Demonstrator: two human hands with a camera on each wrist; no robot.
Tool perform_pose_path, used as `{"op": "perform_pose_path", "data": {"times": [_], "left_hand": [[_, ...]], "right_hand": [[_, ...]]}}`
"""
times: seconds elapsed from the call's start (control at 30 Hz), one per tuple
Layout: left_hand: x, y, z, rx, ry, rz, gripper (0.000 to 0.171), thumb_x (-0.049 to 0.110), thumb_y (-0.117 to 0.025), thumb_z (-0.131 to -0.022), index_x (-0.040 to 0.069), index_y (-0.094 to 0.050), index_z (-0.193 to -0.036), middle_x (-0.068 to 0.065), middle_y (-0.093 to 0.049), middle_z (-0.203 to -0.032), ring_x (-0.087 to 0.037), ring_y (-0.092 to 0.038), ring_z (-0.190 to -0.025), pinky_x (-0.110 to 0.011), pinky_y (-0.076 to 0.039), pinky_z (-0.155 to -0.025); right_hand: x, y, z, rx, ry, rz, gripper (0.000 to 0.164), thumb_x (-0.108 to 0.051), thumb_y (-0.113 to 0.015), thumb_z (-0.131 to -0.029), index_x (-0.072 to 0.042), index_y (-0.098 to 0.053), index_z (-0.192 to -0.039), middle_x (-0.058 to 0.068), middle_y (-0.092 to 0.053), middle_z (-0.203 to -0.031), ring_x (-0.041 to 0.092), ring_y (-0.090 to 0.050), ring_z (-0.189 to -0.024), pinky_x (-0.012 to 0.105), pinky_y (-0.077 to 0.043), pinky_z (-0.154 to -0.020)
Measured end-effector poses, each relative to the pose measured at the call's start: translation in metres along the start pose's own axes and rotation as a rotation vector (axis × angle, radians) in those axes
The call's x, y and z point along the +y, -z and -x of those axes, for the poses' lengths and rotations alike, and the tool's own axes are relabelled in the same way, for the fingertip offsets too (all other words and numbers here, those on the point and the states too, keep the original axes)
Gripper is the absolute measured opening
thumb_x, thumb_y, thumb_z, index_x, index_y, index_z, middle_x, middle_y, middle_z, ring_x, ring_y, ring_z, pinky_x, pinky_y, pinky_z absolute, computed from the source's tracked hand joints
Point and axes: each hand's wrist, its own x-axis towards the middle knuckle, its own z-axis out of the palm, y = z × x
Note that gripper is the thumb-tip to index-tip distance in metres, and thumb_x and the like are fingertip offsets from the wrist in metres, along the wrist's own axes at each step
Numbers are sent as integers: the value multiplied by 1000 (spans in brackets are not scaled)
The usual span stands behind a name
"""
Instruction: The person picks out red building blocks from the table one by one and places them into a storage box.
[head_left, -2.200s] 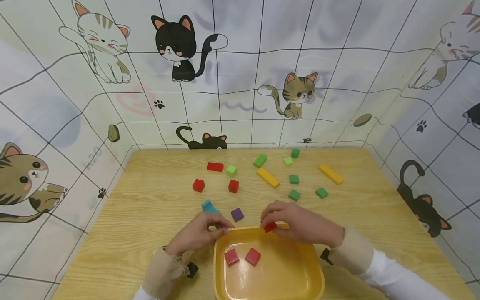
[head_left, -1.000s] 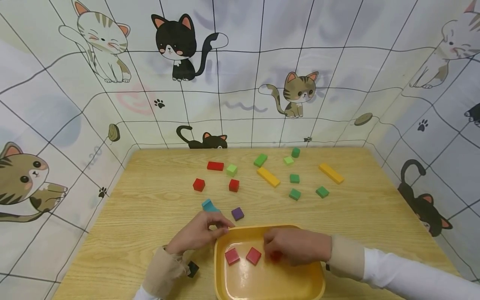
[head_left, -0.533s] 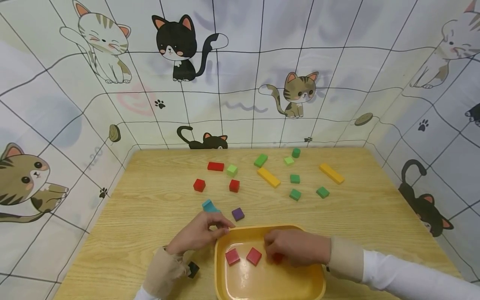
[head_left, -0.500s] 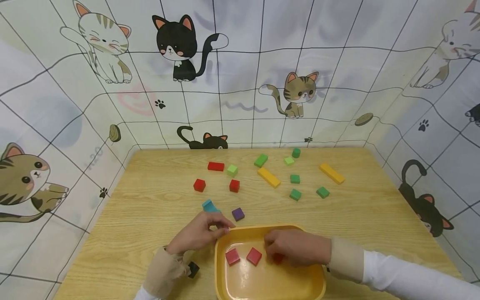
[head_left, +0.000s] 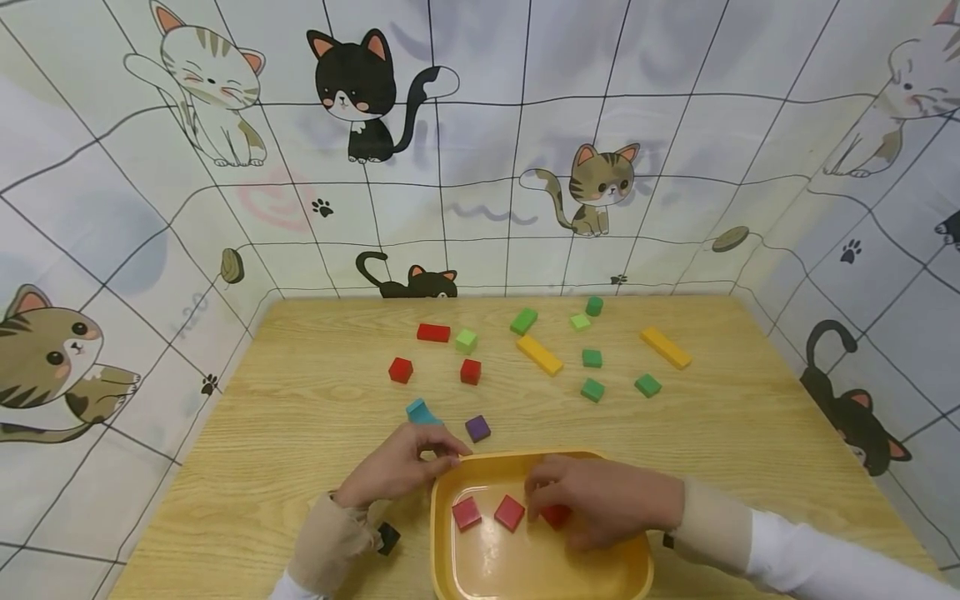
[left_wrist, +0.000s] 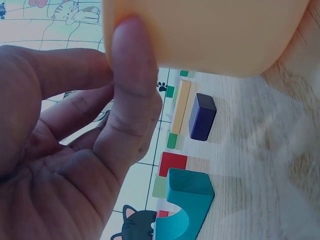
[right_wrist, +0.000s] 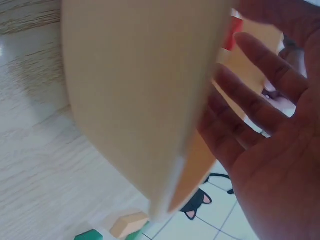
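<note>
A yellow plastic tray (head_left: pixel 480 575) stands at the table's near edge. My left hand (head_left: pixel 405 467) pinches its far left corner; in the left wrist view a finger (left_wrist: pixel 134 65) presses on the tray's outer wall. Two red square blocks (head_left: pixel 509 512) (head_left: pixel 467 513) lie apart on the tray's floor. Inside the right part of the tray my right hand (head_left: pixel 611 500) hovers over a third red block (head_left: pixel 555 516), partly covered by the fingers. The right wrist view has these fingers loosely extended, with part of that red block (right_wrist: pixel 233 33) past their tips.
Beyond the tray lie a purple block (head_left: pixel 477 428) and a blue curved block (head_left: pixel 422 412). Farther back are red blocks (head_left: pixel 401 371), several green blocks (head_left: pixel 592 390) and two long yellow blocks (head_left: pixel 539 355) (head_left: pixel 665 347). A cat-printed cloth (head_left: pixel 480 150) hangs behind the table.
My right hand has brought the third red block over the rim and down into the tray, then loosened its fingers from it and drawn slightly back. My left hand stays on the tray corner.
</note>
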Motion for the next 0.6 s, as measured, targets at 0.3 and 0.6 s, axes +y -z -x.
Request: {"op": "perform_pose_path", "data": {"times": [0.3,0.6], "left_hand": [[1,0,-1,-5,5,3,18,14,-65,-95,10,-75,-110,-6,-70,-102,-14,-62,-92,-32,-53,-85],[1,0,-1,-7,17,12,19,14,-64,-96,9,-74,-111,-8,-70,-102,-15,-61,-91,-31,-54,-79]], "right_hand": [[-6,15,10,206,39,-46,56,-34,-78,-81,-32,-57,-133,-8,-48,-141,8,-47,-118,30,-48,-95],[7,28,16,372,-95,-110,66,-50,-71,-85,-28,-49,-144,-11,-38,-150,10,-36,-135,43,-41,-105]]}}
